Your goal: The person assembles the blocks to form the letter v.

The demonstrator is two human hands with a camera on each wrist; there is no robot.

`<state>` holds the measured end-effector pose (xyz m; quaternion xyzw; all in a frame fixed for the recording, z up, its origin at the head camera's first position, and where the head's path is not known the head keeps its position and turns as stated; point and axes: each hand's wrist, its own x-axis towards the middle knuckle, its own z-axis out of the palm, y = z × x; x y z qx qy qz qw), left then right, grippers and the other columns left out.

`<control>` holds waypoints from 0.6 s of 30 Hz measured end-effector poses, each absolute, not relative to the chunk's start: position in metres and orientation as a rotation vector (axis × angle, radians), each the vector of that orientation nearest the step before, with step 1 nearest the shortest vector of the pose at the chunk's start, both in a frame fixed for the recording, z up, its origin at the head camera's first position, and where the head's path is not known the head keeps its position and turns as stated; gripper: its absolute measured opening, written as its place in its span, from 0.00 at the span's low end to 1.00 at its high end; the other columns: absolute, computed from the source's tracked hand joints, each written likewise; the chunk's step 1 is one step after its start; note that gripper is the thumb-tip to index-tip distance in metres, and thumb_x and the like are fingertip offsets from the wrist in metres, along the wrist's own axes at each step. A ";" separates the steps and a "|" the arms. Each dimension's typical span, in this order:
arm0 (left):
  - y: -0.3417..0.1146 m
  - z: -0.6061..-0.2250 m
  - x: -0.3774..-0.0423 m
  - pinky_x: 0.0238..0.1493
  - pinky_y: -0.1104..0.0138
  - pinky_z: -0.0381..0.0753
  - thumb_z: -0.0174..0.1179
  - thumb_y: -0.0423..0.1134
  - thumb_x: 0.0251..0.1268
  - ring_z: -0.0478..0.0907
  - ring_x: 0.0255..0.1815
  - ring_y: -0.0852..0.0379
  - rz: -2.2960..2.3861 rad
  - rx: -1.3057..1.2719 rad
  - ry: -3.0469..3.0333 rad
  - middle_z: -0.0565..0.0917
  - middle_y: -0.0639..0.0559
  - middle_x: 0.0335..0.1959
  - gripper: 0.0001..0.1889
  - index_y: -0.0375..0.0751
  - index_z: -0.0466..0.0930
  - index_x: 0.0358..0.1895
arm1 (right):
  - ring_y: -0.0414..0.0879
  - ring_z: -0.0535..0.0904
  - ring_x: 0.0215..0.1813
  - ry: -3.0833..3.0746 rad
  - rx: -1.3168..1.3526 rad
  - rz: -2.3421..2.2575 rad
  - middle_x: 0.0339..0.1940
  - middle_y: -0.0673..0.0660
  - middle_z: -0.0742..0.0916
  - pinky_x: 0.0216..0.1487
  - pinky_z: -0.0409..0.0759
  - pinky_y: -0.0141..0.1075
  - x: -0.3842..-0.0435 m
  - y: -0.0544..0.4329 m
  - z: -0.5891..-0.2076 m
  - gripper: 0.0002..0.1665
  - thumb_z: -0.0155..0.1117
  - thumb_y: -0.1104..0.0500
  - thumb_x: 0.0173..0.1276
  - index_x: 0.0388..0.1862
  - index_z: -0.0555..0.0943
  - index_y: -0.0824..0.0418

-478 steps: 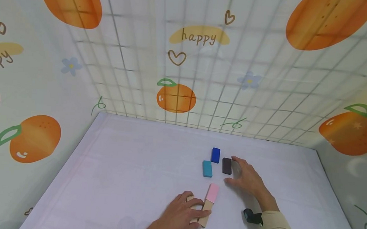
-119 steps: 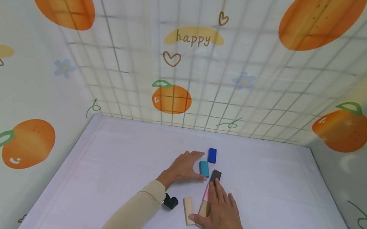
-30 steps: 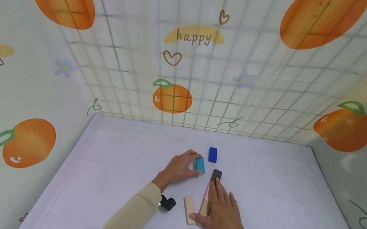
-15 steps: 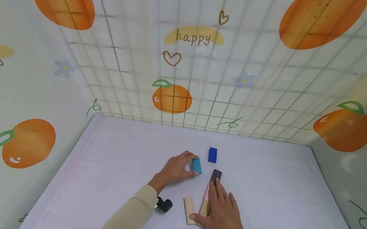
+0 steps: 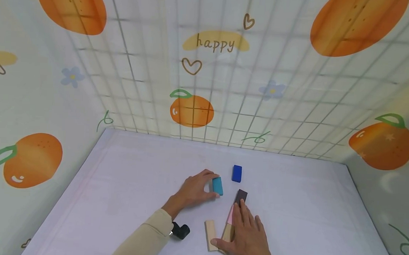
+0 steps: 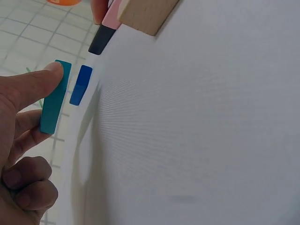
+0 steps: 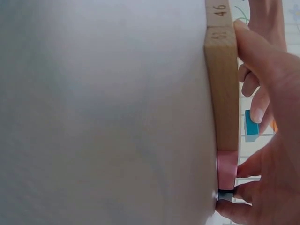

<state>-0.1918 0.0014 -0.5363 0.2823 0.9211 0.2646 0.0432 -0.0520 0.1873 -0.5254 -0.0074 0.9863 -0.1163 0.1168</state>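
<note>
My left hand (image 5: 195, 188) pinches a teal block (image 5: 218, 186) between thumb and fingers; the left wrist view shows this teal block (image 6: 56, 96) gripped at its two ends. My right hand (image 5: 249, 236) lies with fairly straight fingers along a row of blocks. That row runs from a plain wooden block (image 5: 227, 233) through a pink block (image 5: 230, 215) to a black block (image 5: 241, 195), end to end. The right thumb touches the near end of a second wooden block (image 5: 210, 235), which slants away from the row. Numbers mark the wooden ends (image 7: 220, 10) in the right wrist view.
A dark blue block (image 5: 236, 173) lies alone beyond the black one. A white cloth covers the table (image 5: 137, 166). Printed curtain walls (image 5: 227, 79) stand at the back and both sides. A black wrist camera (image 5: 180, 230) sits by the left cuff.
Since the oldest frame, the black block has joined the pink block's far end. My left hand has taken the teal block and drawn it left, away from the blue block. The right hand stays put lately.
</note>
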 end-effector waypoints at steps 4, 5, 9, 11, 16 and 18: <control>-0.002 -0.536 -0.190 0.60 0.52 0.77 0.68 0.58 0.63 0.74 0.66 0.57 0.839 0.880 2.817 0.75 0.55 0.67 0.34 0.55 0.73 0.71 | 0.67 0.56 0.78 2.891 -0.027 -0.340 0.81 0.71 0.56 0.71 0.49 0.71 -0.051 0.188 -0.525 0.86 0.55 0.08 0.38 0.81 0.54 0.68; -0.003 -0.536 -0.189 0.59 0.52 0.77 0.68 0.59 0.63 0.74 0.65 0.57 0.846 0.884 2.817 0.75 0.55 0.67 0.34 0.55 0.73 0.71 | 0.67 0.57 0.78 2.891 -0.028 -0.340 0.81 0.71 0.56 0.70 0.49 0.71 -0.051 0.188 -0.525 0.86 0.55 0.08 0.38 0.81 0.54 0.68; -0.006 -0.536 -0.187 0.57 0.52 0.78 0.68 0.59 0.63 0.75 0.64 0.57 0.851 0.887 2.827 0.75 0.56 0.66 0.34 0.55 0.73 0.71 | 0.67 0.56 0.78 2.898 -0.035 -0.333 0.81 0.71 0.55 0.70 0.49 0.71 -0.051 0.188 -0.524 0.86 0.54 0.08 0.38 0.81 0.54 0.68; -0.008 -0.536 -0.186 0.57 0.52 0.78 0.68 0.59 0.63 0.75 0.64 0.57 0.854 0.887 2.830 0.75 0.55 0.66 0.34 0.55 0.73 0.71 | 0.67 0.57 0.78 2.903 -0.035 -0.330 0.81 0.71 0.55 0.70 0.49 0.71 -0.051 0.189 -0.524 0.86 0.54 0.08 0.38 0.81 0.54 0.68; -0.010 -0.536 -0.183 0.57 0.51 0.78 0.69 0.58 0.62 0.75 0.63 0.57 0.873 0.875 2.823 0.75 0.55 0.66 0.34 0.55 0.73 0.71 | 0.67 0.57 0.78 2.907 -0.027 -0.339 0.81 0.70 0.56 0.71 0.49 0.70 -0.050 0.188 -0.524 0.86 0.56 0.08 0.38 0.81 0.54 0.68; -0.011 -0.536 -0.181 0.57 0.51 0.78 0.69 0.58 0.62 0.75 0.64 0.57 0.874 0.868 2.822 0.75 0.55 0.66 0.35 0.55 0.73 0.71 | 0.67 0.57 0.78 2.905 -0.023 -0.343 0.81 0.70 0.56 0.71 0.49 0.70 -0.051 0.187 -0.524 0.86 0.57 0.08 0.37 0.81 0.55 0.67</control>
